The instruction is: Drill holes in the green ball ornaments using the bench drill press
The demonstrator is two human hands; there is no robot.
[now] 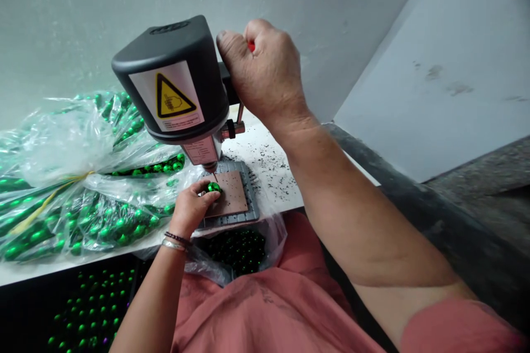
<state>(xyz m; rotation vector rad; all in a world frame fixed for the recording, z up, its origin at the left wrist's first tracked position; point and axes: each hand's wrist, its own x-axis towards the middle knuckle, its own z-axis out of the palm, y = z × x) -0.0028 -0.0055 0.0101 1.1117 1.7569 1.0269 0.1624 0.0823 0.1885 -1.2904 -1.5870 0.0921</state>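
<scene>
Wall and worktop: pale wall (74, 16) across the upper frame; white worktop (267, 146) at centre, strewn with dark scraps (275, 165).
Left hand (194, 205): just below centre, thumb and fingers pinched around one green ball (214, 187); two bracelets (175, 244) circle the wrist.
Right hand (267, 69): upper centre, well apart from the left, wrapped round a handle at the machine's side; only a bit of red handle (251, 46) shows between the fingers.
Pinched ball: near the middle of the frame, over the brown board; shiny, bright green, rounded, partly covered by the fingertips. No hole can be made out.
Drill bit (215, 177): points down right at the ball; touching or just short of it, I cannot tell.
Stage: judging by the bit, this ball is at the point of being drilled; the scraps suggest others are done. How many remain is unclear.
Brown board (236, 196): flat on a grey base plate (252, 198), under the bit.
Drill press (165, 88): black housing, upper centre-left, with a yellow warning triangle.
Open bag (280, 237): lower centre, below the plate, dark green balls inside.
Tied plastic bags (83, 138): left side, full of green balls.
Lower left corner: more green balls (93, 311) against black.
</scene>
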